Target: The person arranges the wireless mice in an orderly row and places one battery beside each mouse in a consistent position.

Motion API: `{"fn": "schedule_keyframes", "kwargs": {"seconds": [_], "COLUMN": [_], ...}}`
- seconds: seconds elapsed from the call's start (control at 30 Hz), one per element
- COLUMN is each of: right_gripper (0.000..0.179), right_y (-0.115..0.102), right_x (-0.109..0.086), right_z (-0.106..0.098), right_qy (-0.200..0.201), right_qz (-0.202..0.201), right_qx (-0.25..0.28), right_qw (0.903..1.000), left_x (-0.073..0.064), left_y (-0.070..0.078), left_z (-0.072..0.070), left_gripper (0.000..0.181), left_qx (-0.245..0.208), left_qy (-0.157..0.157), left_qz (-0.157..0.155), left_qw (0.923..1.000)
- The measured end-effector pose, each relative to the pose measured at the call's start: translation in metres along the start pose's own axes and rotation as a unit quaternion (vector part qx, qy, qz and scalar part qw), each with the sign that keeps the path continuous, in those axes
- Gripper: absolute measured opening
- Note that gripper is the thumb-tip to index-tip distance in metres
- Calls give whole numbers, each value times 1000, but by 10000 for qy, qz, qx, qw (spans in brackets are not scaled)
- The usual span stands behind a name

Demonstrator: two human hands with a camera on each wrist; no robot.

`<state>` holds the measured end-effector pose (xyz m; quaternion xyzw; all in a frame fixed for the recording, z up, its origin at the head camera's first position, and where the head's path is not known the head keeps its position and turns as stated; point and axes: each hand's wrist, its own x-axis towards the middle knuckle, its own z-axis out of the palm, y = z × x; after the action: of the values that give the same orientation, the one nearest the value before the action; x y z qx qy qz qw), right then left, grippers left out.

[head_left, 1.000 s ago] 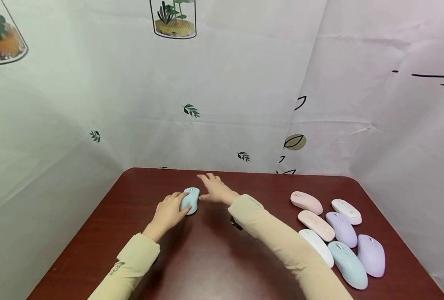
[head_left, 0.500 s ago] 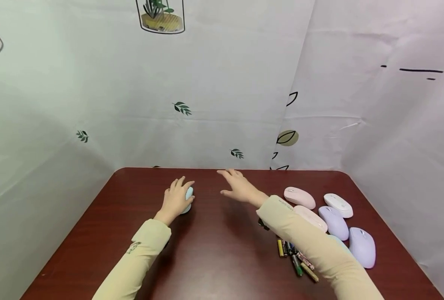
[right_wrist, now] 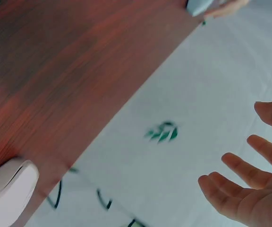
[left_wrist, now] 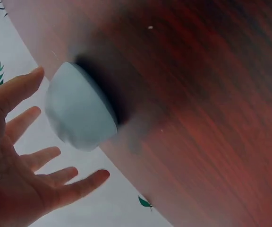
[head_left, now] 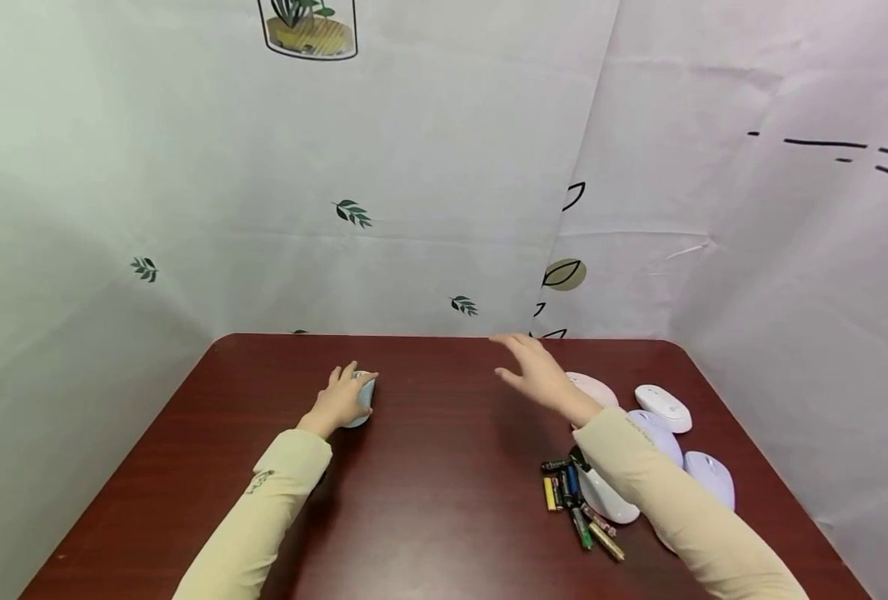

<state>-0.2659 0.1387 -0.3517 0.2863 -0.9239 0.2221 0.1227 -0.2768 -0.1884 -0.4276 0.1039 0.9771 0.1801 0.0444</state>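
Head view, clock centred on the middle of a dark red-brown surface [head_left: 444,475]. Toward 10 o'clock, a pale blue mouse [head_left: 366,395], partly hidden by a left hand [head_left: 333,406] reaching across from its 9 o'clock side with fingers spread wide. In the left wrist view, thumb and fingers well separated beside the rounded shell, no pinch visible; cannot tell about actual contact. Toward 2 o'clock, a right hand [head_left: 541,379], wide and relaxed, holding nothing. At 3 o'clock, partly behind the right sleeve [head_left: 687,500], a cluster of pink, white and lilac mice [head_left: 661,432]; between 3 and 4 o'clock, a heap of small coloured cylinders [head_left: 572,482], too small to identify with certainty.

Likely step in hand, as a judgement: handling the blue mouse with the left hand alone. For a clean job, bring thumb and fingertips to opposite long sides together, rather than pressing on the domed top. Use light, even pressure, given a probably slippery shell. Keep the base flat and clear of the edge toward 12 o'clock. On letting go, lift straight up to avoid dragging or turning the mouse.
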Motion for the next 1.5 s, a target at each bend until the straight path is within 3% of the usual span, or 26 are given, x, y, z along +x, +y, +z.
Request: {"fn": "schedule_keyframes", "kwargs": {"seconds": [0.13,0.27,0.5,0.67,0.87,1.1,1.3,1.5], "right_gripper": [45,44,40,40,31,26,33,29], "right_y": [15,30,51,79,102,105,93,86], "right_x": [-11,-26,-45,-55,-70,-86,-85,-84], "right_z": [-10,-15,-16,-18,-27,-25,-17,-5], "right_qy": [201,-5,-228,-271,-766,-1599,-1968,-1993], "right_qz": [166,403,600,716,766,1204,2201,2631], "right_qx": [79,34,-25,-54,-120,-347,-867,-1122], "right_qw": [9996,9992,9979,9971,9940,9791,9515,9373], "left_x": [4,9,6,4,7,11,11,12], "left_y": [-2,-1,-5,-10,-16,-14,-13,-14], "left_z": [-5,-6,-2,-1,-4,-11,-12,-11], "left_gripper": [67,69,68,67,69,73,72,73], "left_qx": [-8,49,191,198,170,188,234,132], "left_qy": [-334,-493,-206,-56,-242,-719,-610,-591], "left_qz": [5,230,76,143,341,441,448,373], "left_qw": [9994,9985,9996,9997,9990,9963,9969,9975]}}
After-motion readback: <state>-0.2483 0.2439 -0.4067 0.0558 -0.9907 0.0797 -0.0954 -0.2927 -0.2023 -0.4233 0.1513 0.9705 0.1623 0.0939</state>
